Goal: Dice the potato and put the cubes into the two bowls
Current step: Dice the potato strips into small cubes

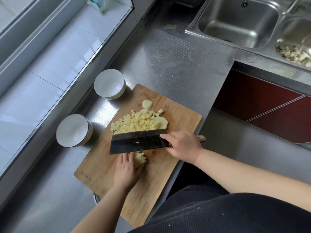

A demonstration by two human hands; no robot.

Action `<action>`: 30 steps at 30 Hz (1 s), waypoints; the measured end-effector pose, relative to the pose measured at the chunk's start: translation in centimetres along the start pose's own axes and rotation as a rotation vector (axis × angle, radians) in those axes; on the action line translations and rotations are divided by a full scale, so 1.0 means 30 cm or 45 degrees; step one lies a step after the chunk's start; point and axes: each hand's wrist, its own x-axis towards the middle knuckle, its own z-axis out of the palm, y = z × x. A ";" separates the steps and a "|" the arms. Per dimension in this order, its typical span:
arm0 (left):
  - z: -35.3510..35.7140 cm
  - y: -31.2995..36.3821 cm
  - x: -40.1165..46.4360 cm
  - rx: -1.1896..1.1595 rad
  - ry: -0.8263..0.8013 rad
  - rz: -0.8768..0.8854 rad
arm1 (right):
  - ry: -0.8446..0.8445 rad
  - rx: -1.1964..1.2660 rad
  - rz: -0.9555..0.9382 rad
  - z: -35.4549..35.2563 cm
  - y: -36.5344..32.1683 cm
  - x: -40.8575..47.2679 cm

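Still dicing. Bundle of potato strips [139,159] lying near the middle of the cutting board [178,118], pinned by the left hand [126,170], fingers curled over its top and near side. Cleaver [138,141] standing across the far end of the strips, blade broad-side to the camera, edge probably down in the cut, though hidden behind the blade itself. Right hand [180,145] wrapped round the handle, forefinger stretched along the spine.

Beyond the blade, a heap of cubes [134,122] touching an uncut slab [159,123]; a smaller slice [147,104] just past it, apart from the heap. Two white bowls, near bowl [74,130] and far bowl [109,84], beside the board's left edge on the steel counter [176,64], both with nothing in them. Sink [239,22] well apart at upper right.

Judged about halfway: cutting unfinished, no transfer begun. Next: lift, shift toward the knuckles, chop again with fingertips tucked back; then the slab and slice to strip and dice, and the heap to be split between both bowls.
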 end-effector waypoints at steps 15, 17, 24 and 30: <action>0.028 0.119 -0.006 -0.433 0.051 -0.635 | -0.203 0.219 0.298 -0.002 -0.043 0.010; 0.032 0.149 0.002 -0.515 0.062 -0.734 | -0.282 0.220 0.331 -0.008 -0.057 0.023; 0.042 0.136 -0.005 -0.440 0.101 -0.675 | -0.414 0.167 0.362 -0.022 -0.130 0.046; 0.082 0.078 -0.051 -0.153 0.331 -0.230 | -0.544 0.218 0.371 -0.039 -0.179 0.027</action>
